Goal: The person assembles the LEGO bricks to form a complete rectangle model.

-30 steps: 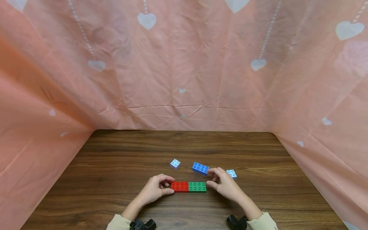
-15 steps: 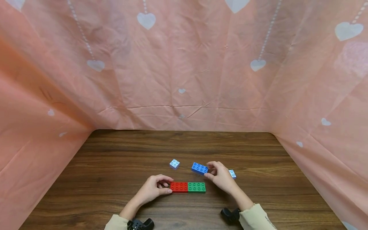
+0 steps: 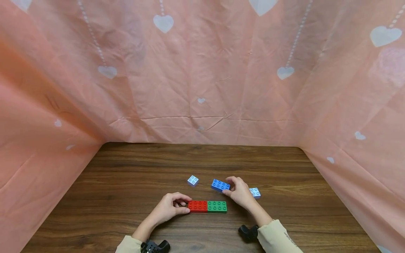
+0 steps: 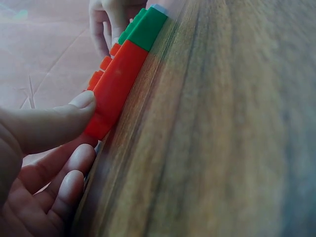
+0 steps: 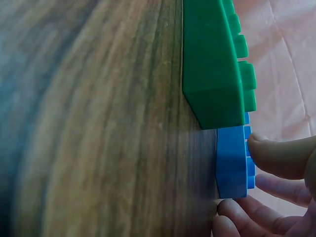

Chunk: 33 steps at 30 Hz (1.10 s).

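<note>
Thumb and fingers of my left hand [image 3: 166, 208] pinch the left end of a red toy building brick [image 3: 197, 206] lying on the table. A green brick [image 3: 217, 207] of the same size stands end to end with it, studs up. Behind the green one lies a blue brick [image 3: 220, 185], slightly turned. My right hand [image 3: 241, 194] holds its right end between thumb and fingers; in the right wrist view the thumb [image 5: 279, 155] is beside the studs of the blue brick [image 5: 232, 163].
A small light-blue brick [image 3: 193, 180] lies left of the blue one. Another small light-blue brick [image 3: 254, 192] sits just right of my right hand, partly covered by it. Pink cloth [image 3: 202, 88] with hearts hangs around the wooden table [image 3: 142, 168].
My right hand has moved from beside the green brick up and left to the blue brick and taken hold of its end. The left hand stays on the red brick.
</note>
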Available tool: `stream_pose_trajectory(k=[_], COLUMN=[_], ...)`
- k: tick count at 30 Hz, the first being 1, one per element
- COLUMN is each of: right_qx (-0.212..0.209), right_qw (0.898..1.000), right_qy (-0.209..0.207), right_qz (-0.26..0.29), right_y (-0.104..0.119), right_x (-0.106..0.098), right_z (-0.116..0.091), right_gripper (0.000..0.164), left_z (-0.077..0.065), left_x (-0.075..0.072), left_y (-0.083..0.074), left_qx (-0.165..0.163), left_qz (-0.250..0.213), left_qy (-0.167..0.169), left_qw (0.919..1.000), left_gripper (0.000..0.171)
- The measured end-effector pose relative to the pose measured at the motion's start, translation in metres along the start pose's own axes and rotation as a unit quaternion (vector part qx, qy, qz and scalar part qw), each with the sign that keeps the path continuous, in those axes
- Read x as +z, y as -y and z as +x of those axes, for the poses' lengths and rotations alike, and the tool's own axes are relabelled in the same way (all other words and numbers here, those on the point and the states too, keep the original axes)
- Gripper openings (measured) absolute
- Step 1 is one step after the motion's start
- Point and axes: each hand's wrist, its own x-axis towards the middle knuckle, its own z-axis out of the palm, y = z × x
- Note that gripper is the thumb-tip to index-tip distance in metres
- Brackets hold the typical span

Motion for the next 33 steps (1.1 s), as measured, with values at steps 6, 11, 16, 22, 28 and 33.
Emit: stream_pose_trajectory(k=[6, 11, 16, 22, 28, 33], right_qx=[0.006, 0.020, 0.024, 0.029, 0.023, 0.017], right_qw=[1.000, 0.999, 0.998, 0.998, 0.999, 0.999], right_qy=[0.020, 0.038, 0.038, 0.038, 0.038, 0.037], right_qz=[-0.018, -0.030, -0.036, -0.035, -0.031, -0.022], right_y=[0.000, 0.001, 0.002, 0.002, 0.001, 0.002], right_x=[0.004, 0.006, 0.007, 0.008, 0.007, 0.005], right_z=[0.003, 0.003, 0.004, 0.006, 0.006, 0.005], right_gripper=[0.036, 0.033, 0.032, 0.029, 0.027, 0.025], left_z=[-0.001, -0.002, -0.001, -0.001, 0.000, 0.006], left_x=[0.002, 0.003, 0.004, 0.004, 0.003, 0.005], left_y=[-0.002, -0.001, 0.001, 0.004, 0.005, 0.027], left_qx=[0.000, -0.005, -0.004, -0.004, -0.006, -0.013], left_qz=[0.000, 0.000, -0.003, -0.013, -0.006, 0.005], left_qy=[-0.002, 0.001, -0.003, -0.010, -0.007, -0.006], left_qw=[1.0000, 1.0000, 1.0000, 0.9999, 0.9999, 0.9999], left_gripper=[0.025, 0.025, 0.025, 0.025, 0.025, 0.026])
